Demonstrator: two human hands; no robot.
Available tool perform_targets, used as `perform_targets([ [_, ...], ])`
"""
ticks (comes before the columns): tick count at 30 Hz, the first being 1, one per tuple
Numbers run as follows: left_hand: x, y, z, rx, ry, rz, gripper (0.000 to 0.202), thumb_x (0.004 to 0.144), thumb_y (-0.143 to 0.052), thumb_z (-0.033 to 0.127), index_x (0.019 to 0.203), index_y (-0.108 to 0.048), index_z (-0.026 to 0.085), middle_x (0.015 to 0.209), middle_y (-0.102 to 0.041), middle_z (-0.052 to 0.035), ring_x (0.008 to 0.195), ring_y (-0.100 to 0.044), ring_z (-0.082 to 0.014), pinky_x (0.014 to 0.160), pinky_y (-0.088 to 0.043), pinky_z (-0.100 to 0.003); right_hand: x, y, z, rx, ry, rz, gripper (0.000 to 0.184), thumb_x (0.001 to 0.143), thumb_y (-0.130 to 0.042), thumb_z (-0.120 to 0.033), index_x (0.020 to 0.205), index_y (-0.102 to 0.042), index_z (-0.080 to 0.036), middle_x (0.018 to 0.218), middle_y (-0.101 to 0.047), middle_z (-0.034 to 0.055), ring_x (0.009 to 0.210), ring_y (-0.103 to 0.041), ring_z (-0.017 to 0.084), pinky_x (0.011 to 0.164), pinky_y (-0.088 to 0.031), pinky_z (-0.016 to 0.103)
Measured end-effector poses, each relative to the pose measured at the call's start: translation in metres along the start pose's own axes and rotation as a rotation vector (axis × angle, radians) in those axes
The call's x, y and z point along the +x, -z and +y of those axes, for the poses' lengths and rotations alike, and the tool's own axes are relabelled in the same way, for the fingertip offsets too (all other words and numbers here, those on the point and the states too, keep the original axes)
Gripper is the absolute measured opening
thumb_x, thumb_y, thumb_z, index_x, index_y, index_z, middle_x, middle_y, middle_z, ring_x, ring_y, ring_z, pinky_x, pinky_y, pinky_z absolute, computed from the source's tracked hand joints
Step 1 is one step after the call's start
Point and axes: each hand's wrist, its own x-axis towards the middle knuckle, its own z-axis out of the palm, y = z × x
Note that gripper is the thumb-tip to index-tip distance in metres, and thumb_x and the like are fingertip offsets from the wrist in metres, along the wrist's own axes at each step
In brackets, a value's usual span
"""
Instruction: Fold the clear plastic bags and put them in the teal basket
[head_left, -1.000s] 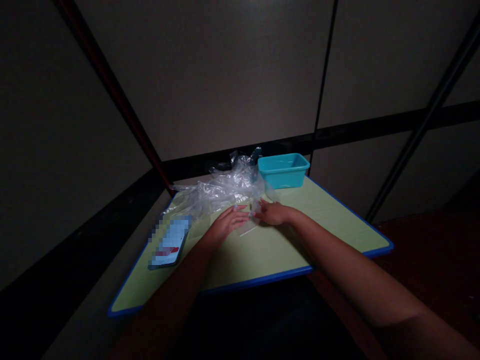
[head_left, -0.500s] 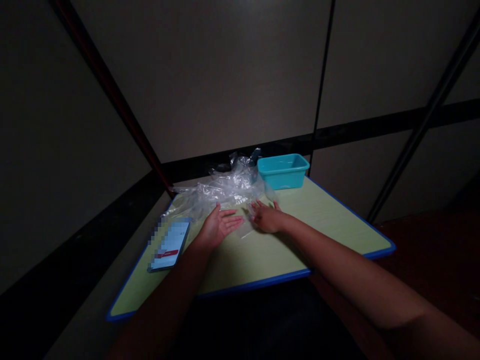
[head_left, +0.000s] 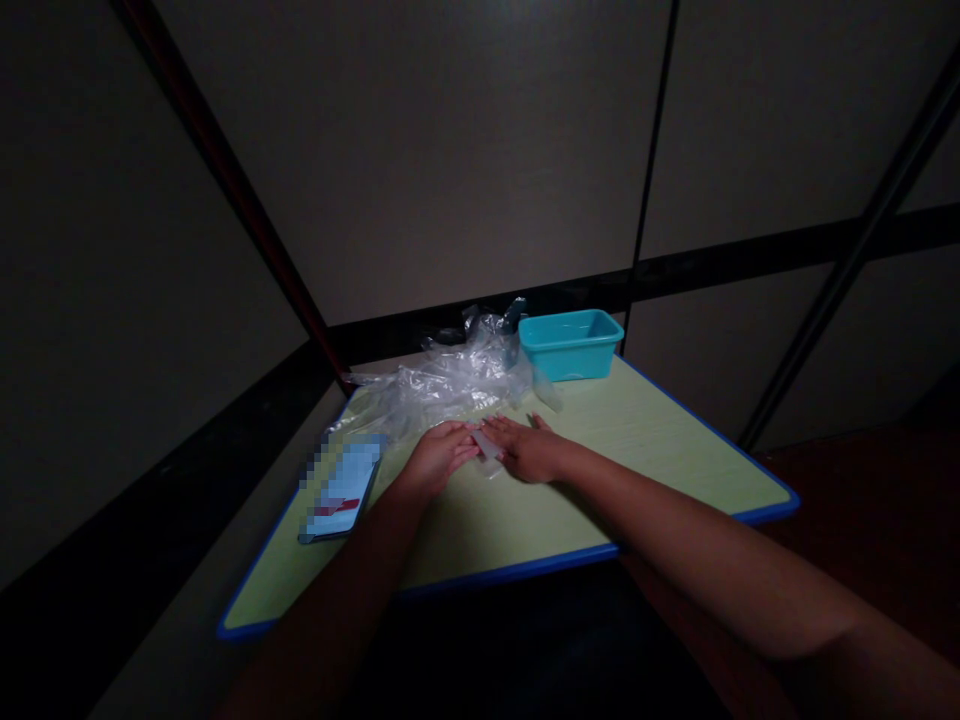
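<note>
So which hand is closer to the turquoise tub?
The right one. The right hand is on the near side of the turquoise tub, a little to its left. The left hand is also on the near side, but farther left.

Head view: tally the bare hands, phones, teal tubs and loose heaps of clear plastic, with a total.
Hands: 2 (left hand, right hand)
Phone: 1
Teal rectangular tub: 1
Heap of clear plastic: 1 (pieces within uncountable)
Total: 5
</note>
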Motion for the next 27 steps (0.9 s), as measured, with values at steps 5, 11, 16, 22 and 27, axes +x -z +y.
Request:
perform_targets([
  [5, 0.0015, 0.0011, -0.0039, 0.109, -0.083, 0.029, 0.015, 0.07, -0.065, 0.006, 0.077, -0.054, 0.013, 0.066, -0.064, -0.0014, 0.061, -0.063, -0.0106, 0.074, -0.052, -0.028, 0.0006, -0.0021, 0.0004, 0.021, 0.01, 0.011, 0.064, 0.087, -0.034, -0.029, 0.146, -0.01, -0.022, 0.151, -0.013, 0.0051, 0.138, -0.011, 0.024, 0.104, -0.006, 0.062],
  [11, -0.0002, 0.0028, -0.0017, 0.16, -0.121, -0.021, 0.023, 0.065, -0.069, 0.007, 0.08, -0.053, 0.013, 0.063, -0.064, -0.0015, 0.058, -0.064, -0.0122, 0.07, -0.053, -0.028, 0.0016, -0.0041, 0.0014, 0.053, 0.008, 0.037, 0.07, 0.085, -0.038, -0.03, 0.146, -0.005, -0.021, 0.151, -0.01, 0.0064, 0.138, -0.01, 0.023, 0.105, -0.009, 0.06],
  [16, -0.0032, 0.0043, 0.0028, 0.204, -0.115, -0.05, 0.021, 0.066, -0.063, 0.004, 0.084, -0.054, 0.013, 0.061, -0.063, -0.0008, 0.059, -0.065, -0.0128, 0.068, -0.053, -0.026, 0.0038, -0.0071, 0.0051, 0.074, -0.004, 0.056, 0.074, 0.082, -0.039, -0.029, 0.146, -0.003, -0.015, 0.151, -0.007, 0.0079, 0.138, -0.011, 0.024, 0.106, -0.009, 0.059],
  [22, -0.003, 0.0065, 0.005, 0.256, -0.091, -0.132, 0.02, 0.066, -0.063, 0.008, 0.085, -0.056, 0.013, 0.066, -0.065, -0.0026, 0.059, -0.066, -0.0142, 0.064, -0.053, -0.026, 0.0052, -0.0075, 0.0054, 0.052, 0.008, -0.003, 0.079, 0.077, -0.039, -0.018, 0.146, -0.002, -0.019, 0.152, -0.003, 0.0054, 0.139, -0.005, 0.023, 0.105, -0.008, 0.06],
  [27, 0.0044, 0.0081, -0.0028, 0.37, -0.193, -0.064, 0.014, 0.068, -0.064, 0.018, 0.078, -0.055, 0.015, 0.059, -0.06, 0.0018, 0.045, -0.059, -0.0101, 0.048, -0.048, -0.021, 0.0058, -0.0065, 0.0039, 0.027, 0.022, -0.004, 0.077, 0.077, -0.039, -0.017, 0.146, -0.007, -0.021, 0.152, -0.002, 0.0074, 0.139, -0.005, 0.022, 0.104, -0.005, 0.061],
])
